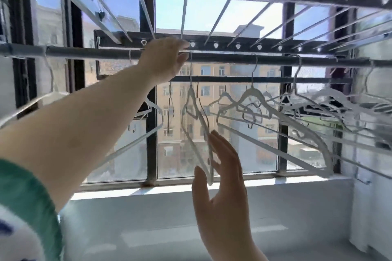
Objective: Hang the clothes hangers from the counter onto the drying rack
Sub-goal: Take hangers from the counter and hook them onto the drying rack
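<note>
My left hand [164, 57] is up at eleven o'clock, fingers curled at the hook of the hanger [196, 121] on the rail [84, 52] — gripping or not, I cannot tell. My right hand [222, 176], fingers straight and apart, steadies its bottom. Several hangers [254, 99] already hang toward three o'clock — any left aren't visible.

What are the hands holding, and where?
The left hand holds a white hanger by its hook at the rail; the right hand is open, just touching its lower corner.
</note>
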Tool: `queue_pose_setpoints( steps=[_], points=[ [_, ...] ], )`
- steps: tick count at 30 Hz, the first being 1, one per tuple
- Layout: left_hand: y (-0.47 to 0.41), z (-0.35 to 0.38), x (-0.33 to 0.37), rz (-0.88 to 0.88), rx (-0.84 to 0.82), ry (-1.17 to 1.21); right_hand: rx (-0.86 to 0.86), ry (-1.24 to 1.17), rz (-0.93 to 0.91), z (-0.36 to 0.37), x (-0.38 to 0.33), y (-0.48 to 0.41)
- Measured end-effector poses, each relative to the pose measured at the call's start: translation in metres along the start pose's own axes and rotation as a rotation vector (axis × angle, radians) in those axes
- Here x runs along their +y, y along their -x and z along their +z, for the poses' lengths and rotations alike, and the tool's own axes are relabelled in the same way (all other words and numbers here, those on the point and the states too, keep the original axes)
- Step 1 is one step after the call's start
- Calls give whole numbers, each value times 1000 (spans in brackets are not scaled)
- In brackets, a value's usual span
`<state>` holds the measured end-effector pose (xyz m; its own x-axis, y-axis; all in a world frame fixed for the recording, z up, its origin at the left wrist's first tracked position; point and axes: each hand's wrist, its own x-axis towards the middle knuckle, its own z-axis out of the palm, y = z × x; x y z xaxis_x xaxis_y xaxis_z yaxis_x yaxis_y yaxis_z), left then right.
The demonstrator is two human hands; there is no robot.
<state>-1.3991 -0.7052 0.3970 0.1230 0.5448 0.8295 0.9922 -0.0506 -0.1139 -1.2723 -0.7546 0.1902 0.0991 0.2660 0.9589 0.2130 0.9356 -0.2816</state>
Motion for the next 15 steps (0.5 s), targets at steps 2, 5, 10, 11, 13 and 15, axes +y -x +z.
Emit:
queue_pose_setpoints(
  steps=[2, 5, 10, 11, 13, 15],
  points=[
    [-10, 5, -2, 10, -95, 24, 25, 24, -12, 5, 0, 0],
    [-20, 10, -4, -16, -173, 68, 58, 59, -39, 12, -1, -1],
    [-22, 18, -7, 12, -128, 52, 72, 120, -87, 18, 2, 0],
    [-22, 19, -8, 11, -120, 70, 65, 118, -87, 18, 4, 1],
    [-21, 19, -10, 11, -105, 84, 51, 111, -80, 14, 7, 2],
    [-21, 19, -11, 11, -104, 94, 36, 106, -59, 9, 10, 1]
  ],
)
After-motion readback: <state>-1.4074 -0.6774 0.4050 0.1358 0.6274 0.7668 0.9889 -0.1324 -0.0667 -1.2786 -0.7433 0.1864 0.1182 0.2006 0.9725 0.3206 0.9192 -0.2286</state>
